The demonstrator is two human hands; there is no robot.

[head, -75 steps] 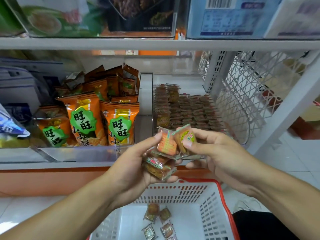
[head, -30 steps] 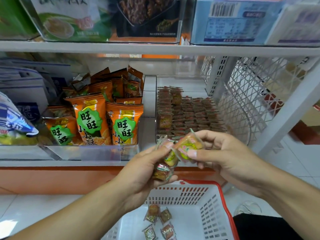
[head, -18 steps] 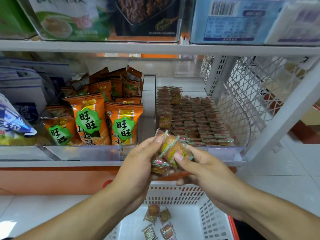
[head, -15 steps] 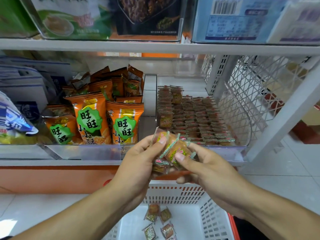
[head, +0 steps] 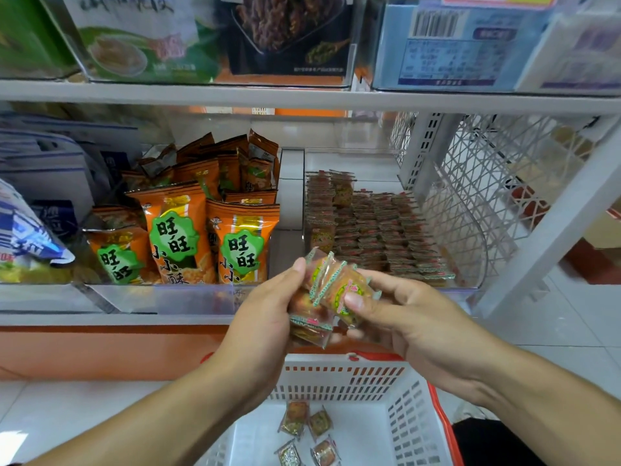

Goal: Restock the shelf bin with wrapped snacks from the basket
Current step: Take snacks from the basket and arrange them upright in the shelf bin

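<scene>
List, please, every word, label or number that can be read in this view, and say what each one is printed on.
"旺旺" in the green badge on the orange snack bags.
"小小酥" below that badge on the same bags.
Barcode and table on the blue box: too blurred to read.
Writing on the green-and-white package: blurred, unreadable.
Print on the wrapped snacks held by both hands: too small to read.

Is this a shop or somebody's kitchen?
Most likely a shop, perhaps a small convenience store. White shelves hold many identical orange snack bags, a clear shelf bin holds neat rows of wrapped snacks, and a shopping basket with a red rim stands below.
</scene>
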